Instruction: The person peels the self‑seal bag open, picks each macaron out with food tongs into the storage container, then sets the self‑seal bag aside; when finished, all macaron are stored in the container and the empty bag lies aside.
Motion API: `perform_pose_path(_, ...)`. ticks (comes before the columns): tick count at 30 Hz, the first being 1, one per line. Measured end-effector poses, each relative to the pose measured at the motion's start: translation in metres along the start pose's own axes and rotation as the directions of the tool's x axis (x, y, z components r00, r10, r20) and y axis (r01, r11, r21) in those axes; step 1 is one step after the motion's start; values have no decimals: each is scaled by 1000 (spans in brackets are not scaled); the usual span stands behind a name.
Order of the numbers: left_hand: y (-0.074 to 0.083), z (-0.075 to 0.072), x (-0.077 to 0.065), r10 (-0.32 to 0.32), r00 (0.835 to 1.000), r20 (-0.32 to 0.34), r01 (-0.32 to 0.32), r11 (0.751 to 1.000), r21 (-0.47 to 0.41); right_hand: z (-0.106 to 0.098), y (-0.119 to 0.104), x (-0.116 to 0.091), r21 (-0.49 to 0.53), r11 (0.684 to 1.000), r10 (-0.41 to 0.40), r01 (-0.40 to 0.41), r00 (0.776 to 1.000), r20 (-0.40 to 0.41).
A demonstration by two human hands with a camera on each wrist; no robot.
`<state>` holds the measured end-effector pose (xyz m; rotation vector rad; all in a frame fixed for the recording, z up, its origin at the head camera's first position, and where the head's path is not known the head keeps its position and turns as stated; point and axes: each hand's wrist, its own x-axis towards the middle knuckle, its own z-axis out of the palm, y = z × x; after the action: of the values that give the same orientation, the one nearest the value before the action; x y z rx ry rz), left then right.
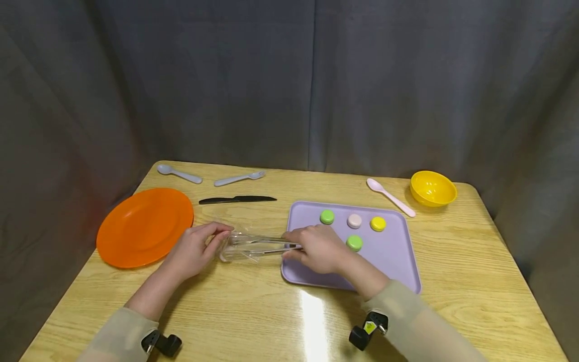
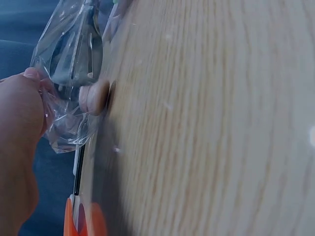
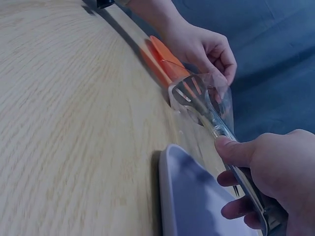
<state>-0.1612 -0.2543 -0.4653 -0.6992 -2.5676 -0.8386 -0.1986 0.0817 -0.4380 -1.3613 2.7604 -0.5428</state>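
Note:
My left hand (image 1: 196,249) pinches the edge of a clear plastic bag (image 2: 64,125) just above the table. With my right hand (image 1: 322,247) I grip metal tongs (image 3: 216,120), thumb on one arm and fingers curled round the other. Their slotted ends reach left into the bag. A pale pink macaron (image 2: 92,98) lies low in the bag, beside the tong ends; whether they touch it I cannot tell. Beneath my right hand is a lilac tray (image 1: 393,274), bearing two green macarons (image 1: 327,216), a pale pink macaron (image 1: 355,220) and a yellow macaron (image 1: 377,223).
An orange plate (image 1: 145,226) lies left of my left hand. Toward the back are a grey spoon (image 1: 181,174), a grey fork (image 1: 237,178) and a black knife (image 1: 237,199). At the back right, a pink spoon (image 1: 391,197) lies near a yellow bowl (image 1: 433,189).

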Motion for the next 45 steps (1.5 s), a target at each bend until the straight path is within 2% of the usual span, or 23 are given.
perform_pose_path(8, 0, 2, -3, 21, 1000, -6, -21, 1000, -6, 11, -3, 5, -43, 999, -5, 6, 1000, 6)
perform_pose_path(17, 0, 3, -3, 24, 1000, -16, -24, 1000, -8, 18, -8, 3, -95, 995, -29, 25, 999, -40)
perform_pose_path(21, 0, 4, -4, 20, 1000, -22, -20, 1000, 3, 18, -7, 1, -87, 996, -27, 22, 998, -51)
perform_pose_path(26, 0, 4, -4, 4, 1000, -24, -3, 1000, 9, 11, -5, -5, -61, 998, -6, 2, 998, -58)
perform_pose_path(32, 0, 3, -3, 26, 998, -49, -25, 1000, 19, 0, 2, -17, -56, 998, 13, -17, 997, -73)
perform_pose_path(45, 1, 7, 1, 4, 995, -104, 2, 998, 62, -32, 23, -62, -91, 992, 75, -85, 991, -108)
